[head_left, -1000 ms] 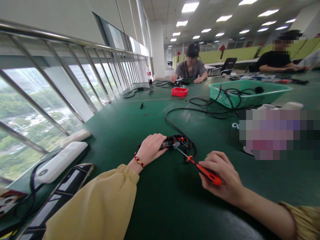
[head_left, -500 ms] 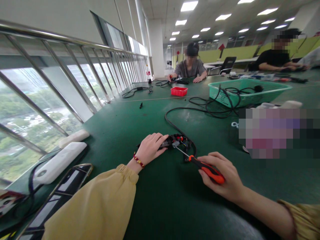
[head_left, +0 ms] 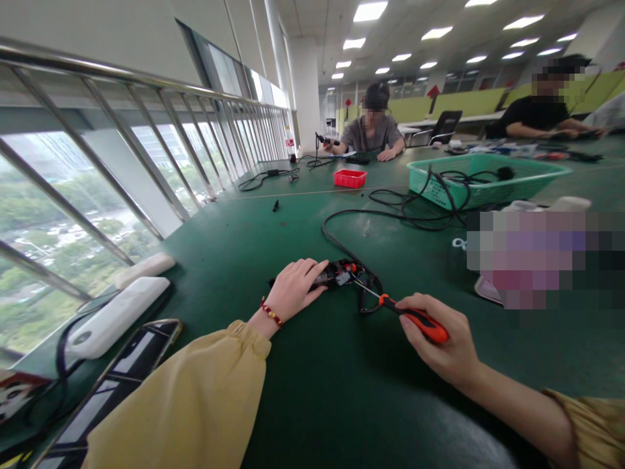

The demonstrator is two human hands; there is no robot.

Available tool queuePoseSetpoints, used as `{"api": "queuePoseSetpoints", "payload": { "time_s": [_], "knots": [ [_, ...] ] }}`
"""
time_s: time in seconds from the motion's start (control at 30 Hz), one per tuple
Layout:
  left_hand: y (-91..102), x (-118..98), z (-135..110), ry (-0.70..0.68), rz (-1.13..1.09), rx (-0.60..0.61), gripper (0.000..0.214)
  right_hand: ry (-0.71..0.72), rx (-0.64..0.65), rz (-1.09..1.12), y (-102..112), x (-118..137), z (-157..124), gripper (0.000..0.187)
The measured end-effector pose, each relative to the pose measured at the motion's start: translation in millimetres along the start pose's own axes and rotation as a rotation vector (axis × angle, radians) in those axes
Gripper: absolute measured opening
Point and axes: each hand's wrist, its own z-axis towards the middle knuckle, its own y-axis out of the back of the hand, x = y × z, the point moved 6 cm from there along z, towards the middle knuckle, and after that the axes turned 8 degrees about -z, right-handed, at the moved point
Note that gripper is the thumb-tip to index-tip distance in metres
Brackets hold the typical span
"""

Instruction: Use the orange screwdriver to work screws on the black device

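Observation:
My left hand [head_left: 296,286] is closed over a black corded device [head_left: 336,273] with its inside laid bare, holding it down on the green table [head_left: 312,378]. Small wires and a red part show at the device's right end. In my right hand [head_left: 446,339] is a screwdriver [head_left: 415,319] with a black and orange handle. Its thin shaft points up and left into the device's exposed end; the exact spot the tip touches is too small to make out. A black cable [head_left: 336,244] runs from the device toward the back right.
A green plastic basket [head_left: 517,192] holding cables stands at the back right, and a small red tray [head_left: 349,178] farther off. To my left lie a phone [head_left: 117,384] and a white power bank-like object [head_left: 117,319]. Two people sit across the table. A metal railing [head_left: 161,98] borders the left.
My right hand and the screwdriver have shifted slightly to the right. My left hand stays in place on the device. The person opposite has raised a black object in one hand.

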Motion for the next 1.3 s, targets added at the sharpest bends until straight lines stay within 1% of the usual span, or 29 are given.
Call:
{"api": "queuePoseSetpoints", "payload": {
  "time_s": [0.2,0.33,0.5,0.63,0.7,0.77,0.83,0.9,0.97,1.03,1.17,1.2,1.3],
  "knots": [
    [-0.2,0,0,0.010,-0.010,0.000,0.042,-0.004,0.014,0.006,-2,0,1,0.010],
    [-1.4,1,0,0.006,-0.008,0.005,0.042,-0.030,0.054,0.019,-5,-2,0,0.010],
    [-1.0,1,0,0.004,-0.011,0.007,0.042,-0.045,0.086,0.059,-6,-7,-2,0.017],
    [-0.3,0,0,-0.004,-0.006,0.007,0.042,-0.087,0.050,0.102,-7,-11,-5,0.022],
    [-0.2,0,0,-0.003,0.000,0.008,0.042,-0.107,-0.002,0.118,-6,-13,-7,0.029],
    [-0.1,0,0,-0.002,-0.002,0.010,0.042,-0.095,-0.077,0.091,-3,-12,-9,0.037],
    [0.3,-1,1,-0.006,-0.005,0.013,0.042,-0.082,-0.136,0.061,0,-11,-10,0.042],
    [0.7,-3,1,-0.013,-0.005,0.020,0.042,-0.099,-0.125,0.082,-1,-12,-10,0.042],
    [0.9,-4,1,-0.018,-0.004,0.028,0.041,-0.117,-0.069,0.095,-3,-13,-9,0.038],
    [1.0,-4,2,-0.020,-0.008,0.035,0.041,-0.109,-0.047,0.070,-4,-12,-8,0.035],
    [1.0,-3,1,-0.021,-0.016,0.032,0.040,-0.019,-0.176,-0.004,5,-5,-5,0.039],
    [0.9,-3,1,-0.021,-0.018,0.030,0.040,0.004,-0.186,-0.014,6,-3,-5,0.039],
    [0.5,-3,1,-0.025,-0.018,0.027,0.040,0.053,-0.096,-0.025,2,0,-3,0.034]
  ]
}}
